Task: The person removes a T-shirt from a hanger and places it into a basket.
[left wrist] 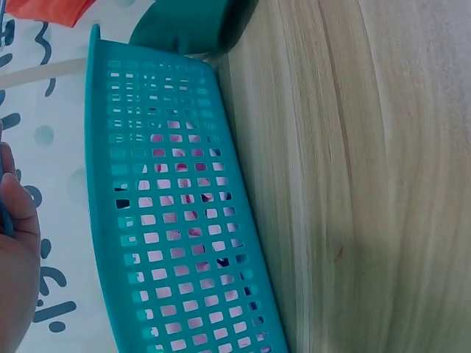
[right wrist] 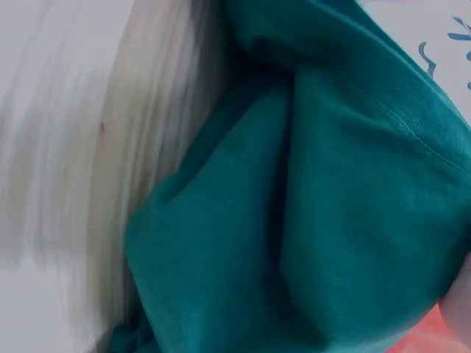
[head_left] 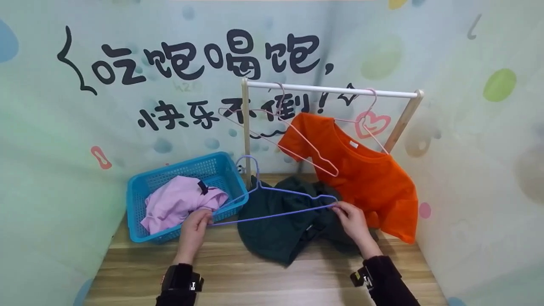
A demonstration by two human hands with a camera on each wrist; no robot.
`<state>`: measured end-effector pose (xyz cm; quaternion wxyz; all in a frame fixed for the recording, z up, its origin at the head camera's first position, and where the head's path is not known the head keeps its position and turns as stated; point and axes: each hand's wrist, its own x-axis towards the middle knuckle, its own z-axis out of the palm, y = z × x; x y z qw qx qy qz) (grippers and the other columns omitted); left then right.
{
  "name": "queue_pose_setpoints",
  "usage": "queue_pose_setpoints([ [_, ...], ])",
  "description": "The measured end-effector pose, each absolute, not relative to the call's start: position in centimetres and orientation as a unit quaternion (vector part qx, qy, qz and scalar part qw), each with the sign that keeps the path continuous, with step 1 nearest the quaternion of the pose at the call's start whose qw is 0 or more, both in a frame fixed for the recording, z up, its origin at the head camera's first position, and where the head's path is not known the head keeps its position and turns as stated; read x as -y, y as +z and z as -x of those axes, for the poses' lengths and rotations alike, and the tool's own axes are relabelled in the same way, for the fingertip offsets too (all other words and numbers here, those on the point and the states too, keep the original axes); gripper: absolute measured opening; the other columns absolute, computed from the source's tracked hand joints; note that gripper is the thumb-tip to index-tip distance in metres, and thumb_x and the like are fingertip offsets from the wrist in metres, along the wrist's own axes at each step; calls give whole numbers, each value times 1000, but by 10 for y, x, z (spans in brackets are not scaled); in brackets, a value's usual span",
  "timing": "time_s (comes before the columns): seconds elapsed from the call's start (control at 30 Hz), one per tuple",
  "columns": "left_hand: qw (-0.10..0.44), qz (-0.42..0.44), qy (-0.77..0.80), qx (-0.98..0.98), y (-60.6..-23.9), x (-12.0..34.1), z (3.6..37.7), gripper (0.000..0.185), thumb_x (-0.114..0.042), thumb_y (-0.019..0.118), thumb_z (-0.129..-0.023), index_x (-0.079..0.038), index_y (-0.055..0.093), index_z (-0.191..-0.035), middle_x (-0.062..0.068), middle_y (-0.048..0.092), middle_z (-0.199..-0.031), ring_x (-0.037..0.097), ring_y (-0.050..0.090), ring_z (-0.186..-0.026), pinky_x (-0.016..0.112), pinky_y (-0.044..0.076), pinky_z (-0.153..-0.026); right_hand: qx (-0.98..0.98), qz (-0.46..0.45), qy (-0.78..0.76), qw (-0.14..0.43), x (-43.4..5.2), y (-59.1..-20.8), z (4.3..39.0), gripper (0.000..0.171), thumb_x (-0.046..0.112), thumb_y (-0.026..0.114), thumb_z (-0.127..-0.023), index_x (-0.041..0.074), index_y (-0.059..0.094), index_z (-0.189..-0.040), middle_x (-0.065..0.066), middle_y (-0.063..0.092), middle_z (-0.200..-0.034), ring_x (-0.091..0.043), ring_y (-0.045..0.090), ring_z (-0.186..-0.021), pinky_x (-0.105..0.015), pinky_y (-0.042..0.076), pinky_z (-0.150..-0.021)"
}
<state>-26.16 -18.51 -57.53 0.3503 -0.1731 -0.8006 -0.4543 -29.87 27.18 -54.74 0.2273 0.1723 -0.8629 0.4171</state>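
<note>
A purple-blue clothes hanger (head_left: 276, 215) is held level with its hook pointing away. My left hand (head_left: 196, 223) pinches its left end, close to the basket's front right corner. At the other end, my right hand (head_left: 352, 219) pinches the hanger between thumb and fingers. Below the hanger a dark green garment (head_left: 272, 240) lies crumpled on the wooden table; it fills much of the right wrist view. Only part of the left hand (left wrist: 16, 220) appears at the edge of the left wrist view, and a sliver of the right hand (right wrist: 458, 305) in the right wrist view.
A blue perforated basket (head_left: 132, 212) at left contains a lilac garment (head_left: 174, 204). Behind stands a rack with a white rail (head_left: 331, 88). From it hang a bare pink hanger (head_left: 316, 149) and an orange T-shirt (head_left: 361, 174) on another pink hanger. Printed fabric walls surround the table.
</note>
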Motion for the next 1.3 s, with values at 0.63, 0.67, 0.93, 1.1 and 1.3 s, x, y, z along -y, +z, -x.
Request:
queue_pose_setpoints([
  [0.63,358,183,-434,806,-572,167,270,20,7,64,-89,-7,59,-76,1,58,-73,20,54,-73,31,40,-73,855,-192,330,352,-259,-532,291,29,9,85,-78,9,68,-101,-10,58,-107,-28,49,-101,-39,39,-88],
  [0.67,355,183,-435,807,-571,166,270,20,6,65,-89,-7,59,-76,1,58,-73,20,54,-74,31,40,-74,857,-194,322,352,-260,-530,291,33,9,86,-77,9,67,-104,-11,58,-112,-28,49,-104,-40,39,-91],
  [0.93,336,189,-450,806,-562,148,274,14,5,64,-91,-5,62,-80,3,60,-75,21,56,-76,32,43,-76,868,-240,267,342,-262,-516,291,30,11,79,-84,10,70,-113,-7,69,-109,-29,59,-102,-50,39,-97],
  [1.1,338,212,-435,807,-555,137,278,13,3,64,-91,-5,63,-81,3,60,-77,22,56,-76,35,44,-76,862,-256,253,357,-260,-508,291,14,9,77,-86,9,74,-100,-6,72,-91,-28,62,-86,-46,42,-89],
  [1.3,283,189,-441,830,-546,130,277,8,-5,61,-97,-6,67,-90,3,65,-86,21,60,-84,41,48,-81,855,-249,255,376,-267,-495,291,13,6,79,-83,7,74,-95,-6,69,-82,-27,57,-74,-38,40,-72],
])
